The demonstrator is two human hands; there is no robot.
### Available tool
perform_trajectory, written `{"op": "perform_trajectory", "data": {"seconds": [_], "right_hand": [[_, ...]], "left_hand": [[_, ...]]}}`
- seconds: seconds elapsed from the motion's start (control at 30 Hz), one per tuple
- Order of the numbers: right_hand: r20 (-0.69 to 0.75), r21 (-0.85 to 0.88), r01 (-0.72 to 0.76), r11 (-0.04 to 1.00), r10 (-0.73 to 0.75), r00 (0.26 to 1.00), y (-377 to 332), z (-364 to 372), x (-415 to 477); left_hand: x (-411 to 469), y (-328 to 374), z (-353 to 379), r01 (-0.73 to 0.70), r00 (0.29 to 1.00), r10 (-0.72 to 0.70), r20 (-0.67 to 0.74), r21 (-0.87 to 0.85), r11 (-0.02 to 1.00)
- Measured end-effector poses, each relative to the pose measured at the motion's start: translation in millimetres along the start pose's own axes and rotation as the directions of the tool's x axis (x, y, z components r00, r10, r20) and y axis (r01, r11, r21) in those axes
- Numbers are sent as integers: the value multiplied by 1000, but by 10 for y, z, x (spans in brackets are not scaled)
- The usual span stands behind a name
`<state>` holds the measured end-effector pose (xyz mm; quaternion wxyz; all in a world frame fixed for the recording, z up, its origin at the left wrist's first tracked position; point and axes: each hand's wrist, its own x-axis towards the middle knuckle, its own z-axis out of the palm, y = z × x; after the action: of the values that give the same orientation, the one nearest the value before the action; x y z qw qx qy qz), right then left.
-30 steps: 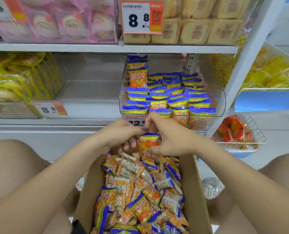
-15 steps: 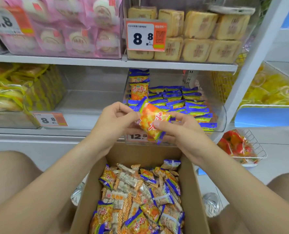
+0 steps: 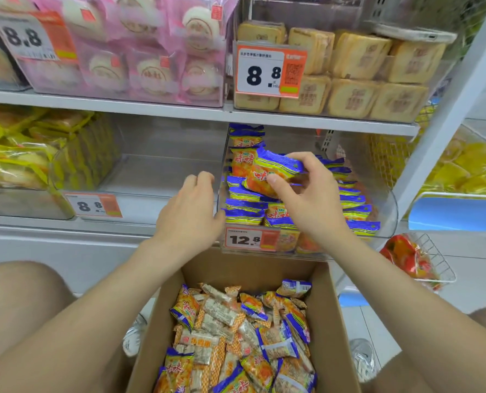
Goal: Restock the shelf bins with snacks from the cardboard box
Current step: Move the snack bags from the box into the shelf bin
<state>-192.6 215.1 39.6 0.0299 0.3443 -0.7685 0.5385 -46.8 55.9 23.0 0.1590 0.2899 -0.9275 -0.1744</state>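
Orange-and-blue packs (image 3: pixel 273 174) are pinched between thumb and fingers of my right hand (image 3: pixel 310 199), just above the rows in the bin (image 3: pixel 389 211). Step in hand: placement. Next: lower into a row under the grip, then release. Left hand (image 3: pixel 190 211), left of the grip, is loosely curled and holds nothing. Box (image 3: pixel 332 321) is below the grip. Tag (image 3: pixel 244 239) under the grip reads 12.8.

The right hand (image 3: pixel 312 202) and the snack packets (image 3: pixel 273 171) it grips cover the middle rows in the clear bin (image 3: pixel 389 205). How many packets it holds cannot be told. The cardboard box (image 3: pixel 329 321) runs off the lower edge. Small print on the 12.8 price tag (image 3: pixel 249 239) is unreadable; the pink-wrapped cakes (image 3: pixel 151 72) above are blurred.
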Motion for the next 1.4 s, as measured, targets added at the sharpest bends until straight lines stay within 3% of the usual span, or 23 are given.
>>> {"op": "perform_trajectory", "data": {"seconds": [0.1, 0.2, 0.37, 0.5, 0.63, 0.7, 0.8, 0.87, 0.93, 1.0, 1.07, 1.13, 1.27, 1.4], "right_hand": [[27, -135, 123, 983, -121, 992, 33, 113, 215], [35, -183, 154, 971, -150, 988, 69, 282, 402], [259, -326, 37, 945, 52, 964, 190, 560, 617], [168, -600, 50, 799, 65, 984, 194, 626, 702], [223, -683, 124, 719, 45, 974, 161, 621, 663], [182, -707, 144, 693, -19, 983, 116, 553, 598], [114, -645, 250, 722, -233, 966, -37, 381, 334], [153, -511, 362, 779, -332, 931, -155, 270, 35], [248, -374, 400, 837, -325, 913, -223, 214, -341], [363, -314, 399, 861, -280, 889, -204, 229, -726], [504, -356, 421, 834, -208, 838, -83, 309, -1023], [631, -423, 443, 790, -94, 770, 66, 409, -1183], [759, -484, 504, 716, 56, 649, 296, 541, -1255], [782, -491, 537, 687, 75, 619, 422, 557, -1205]], "left_hand": [[33, -80, 56, 16, 993, -26, 118, 85, 996], [12, -107, 93, -24, 992, 10, 123, 114, 993], [-19, -107, 63, -69, 991, 51, 122, 148, 987], [-45, -64, 41, -75, 992, 54, 117, 177, 981], [-37, -60, -6, -52, 995, 42, 93, 117, 992], [-73, -26, -84, -39, 998, 35, 44, 93, 995], [-170, 15, -221, 10, 1000, -7, -22, 132, 991], [-224, -3, -319, 3, 997, -16, 77, 160, 987], [-273, -36, -348, -87, 923, 26, 384, 142, 986], [-323, -86, -193, -245, 714, 60, 697, 168, 955], [-368, -196, 164, -357, 579, 2, 815, 252, 899], [-424, -347, 594, -390, 551, -87, 830, 348, 853], [-540, -666, 1221, -421, 562, -139, 815, 427, 801], [-618, -997, 1570, -537, 562, -114, 819, 466, 703]]}}
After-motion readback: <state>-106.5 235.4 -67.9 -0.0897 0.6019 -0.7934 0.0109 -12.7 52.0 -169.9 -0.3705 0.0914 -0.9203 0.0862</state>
